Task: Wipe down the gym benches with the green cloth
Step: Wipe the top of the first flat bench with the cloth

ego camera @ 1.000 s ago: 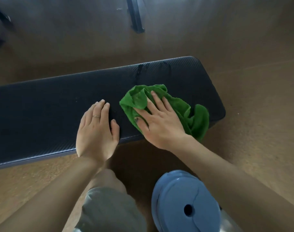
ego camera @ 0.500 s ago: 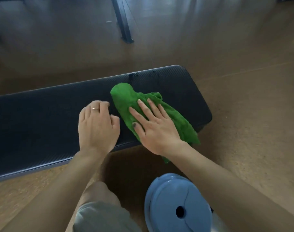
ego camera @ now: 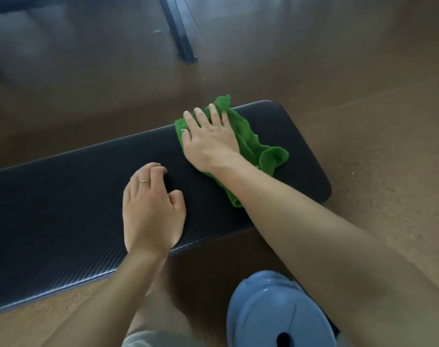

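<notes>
While you kneel at the near side of the desk (ego camera: 63, 196), the head view, the only one supplied, shows your right hand (ego camera: 209, 141) flat on the green cloth (ego camera: 253, 146) at the far edge of the pad, close to its right-hand end. That grip is spread, palm down, fingers (ego camera: 214, 113) fanned and pressing the cloth against the surface; nothing is pinched. One corner of the cloth pokes past the far edge, and the rest trails back under your wrist toward the near edge. Your left hand (ego camera: 151, 209) rests on the bare pad near the front edge, fingers curled loosely, holding nothing, apparently bracing you.

Note the governing relation: the desk runs long from left to right, and the cloth sits at its right end with the right hand already on it. Most of the unwiped length, in my judgement, lies to your left, beyond the left hand. A sweep that way would meet that hand, so it should lift clear first. A blue weight plate (ego camera: 276, 311) sits near your knee, clear of the stroke.
</notes>
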Tool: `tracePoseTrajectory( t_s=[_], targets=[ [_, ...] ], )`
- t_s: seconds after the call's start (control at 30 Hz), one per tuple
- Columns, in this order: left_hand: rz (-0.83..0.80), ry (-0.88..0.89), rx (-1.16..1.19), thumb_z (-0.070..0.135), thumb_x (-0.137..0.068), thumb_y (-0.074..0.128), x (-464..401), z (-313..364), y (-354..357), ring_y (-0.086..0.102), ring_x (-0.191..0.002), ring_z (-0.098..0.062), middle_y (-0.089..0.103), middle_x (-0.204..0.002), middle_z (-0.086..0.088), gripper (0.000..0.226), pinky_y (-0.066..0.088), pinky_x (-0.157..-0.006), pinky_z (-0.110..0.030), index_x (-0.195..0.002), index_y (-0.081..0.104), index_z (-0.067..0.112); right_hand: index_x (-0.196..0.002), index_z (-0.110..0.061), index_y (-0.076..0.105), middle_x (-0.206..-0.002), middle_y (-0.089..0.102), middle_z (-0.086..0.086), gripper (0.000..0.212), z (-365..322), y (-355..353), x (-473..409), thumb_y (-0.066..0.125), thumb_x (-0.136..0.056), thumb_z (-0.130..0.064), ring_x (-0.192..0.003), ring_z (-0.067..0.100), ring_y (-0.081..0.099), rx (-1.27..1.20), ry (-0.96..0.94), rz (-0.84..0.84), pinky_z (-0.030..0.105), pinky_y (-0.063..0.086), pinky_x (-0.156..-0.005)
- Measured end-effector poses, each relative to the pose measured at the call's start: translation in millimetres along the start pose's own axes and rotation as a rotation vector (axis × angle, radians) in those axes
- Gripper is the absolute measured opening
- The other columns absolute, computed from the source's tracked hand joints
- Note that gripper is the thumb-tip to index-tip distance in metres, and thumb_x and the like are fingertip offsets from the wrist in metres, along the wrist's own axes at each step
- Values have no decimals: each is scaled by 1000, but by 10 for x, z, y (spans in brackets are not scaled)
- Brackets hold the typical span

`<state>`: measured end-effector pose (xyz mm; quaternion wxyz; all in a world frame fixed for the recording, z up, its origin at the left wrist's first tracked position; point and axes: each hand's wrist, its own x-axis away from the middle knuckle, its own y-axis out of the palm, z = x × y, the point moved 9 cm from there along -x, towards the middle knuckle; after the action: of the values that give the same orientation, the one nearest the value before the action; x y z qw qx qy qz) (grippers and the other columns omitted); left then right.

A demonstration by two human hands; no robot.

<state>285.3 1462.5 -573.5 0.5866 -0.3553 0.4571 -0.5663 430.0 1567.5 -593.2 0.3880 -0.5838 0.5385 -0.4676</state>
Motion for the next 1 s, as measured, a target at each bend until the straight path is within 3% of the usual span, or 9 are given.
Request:
tracePoseTrajectory(
  t_s=[0.2, 0.43, 0.57, 0.67, 0.73, 0.83, 1.0],
  targets=[
    [-4, -15, 16, 16, -92, 54, -1, -22, -18, 43, -137, -27, 52, -142, -6, 40, 33, -118, -46, -131, 55, 10, -165, -35, 14, -174, 6, -4, 58, -49, -24, 136, 21, -108, -44, -160, 21, -3, 0, -186, -32, 44, -4, -128],
    [13, -12, 19, 15, -93, 54, 3, -12, -22, 44, -134, -26, 52, -140, -3, 37, 33, -119, -43, -130, 55, 12, -165, -35, 9, -174, 6, 0, 60, 1527, -355, -7, 14, -107, -49, -160, 24, 1, 32, 194, 3, 44, 4, -129],
    [28, -4, 15, 15, -92, 54, 9, 3, -36, 46, -133, -29, 54, -137, -7, 37, 34, -117, -45, -129, 55, 10, -166, -30, 5, -174, -3, 3, 63, 1055, -221, 383, 15, -107, -48, -159, 31, -8, 57, 218, 28, 48, -4, -128],
    [33, -1, 18, 14, -92, 53, 14, 16, -42, 45, -132, -30, 54, -138, -8, 38, 35, -116, -46, -129, 55, 8, -166, -33, 9, -174, 0, 2, 61, 336, -12, 872, 17, -107, -48, -160, 30, -8, 34, 5, 18, 49, -4, -128],
    [30, 1, 19, 14, -92, 52, 23, 16, -34, 45, -133, -30, 54, -139, -9, 38, 35, -116, -47, -130, 55, 8, -165, -37, 12, -174, 2, -2, 59, 205, 42, 1029, 18, -107, -48, -160, 27, -8, 13, -87, 1, 48, -4, -128],
    [34, -2, 28, 14, -92, 52, 15, 13, -45, 46, -132, -30, 55, -138, -8, 38, 36, -115, -46, -130, 56, 7, -164, -43, 10, -174, -1, -6, 58, 532, -43, 902, 19, -107, -51, -160, 20, -9, 46, -95, -28, 43, -6, -128],
    [34, -4, 31, 16, -92, 52, 10, -1, -28, 46, -130, -28, 54, -136, -6, 38, 36, -116, -46, -130, 56, 9, -164, -43, 10, -174, 0, -4, 60, 1258, -269, 515, 15, -106, -54, -160, 22, -6, 63, 166, 33, 44, -3, -129]
  ],
)
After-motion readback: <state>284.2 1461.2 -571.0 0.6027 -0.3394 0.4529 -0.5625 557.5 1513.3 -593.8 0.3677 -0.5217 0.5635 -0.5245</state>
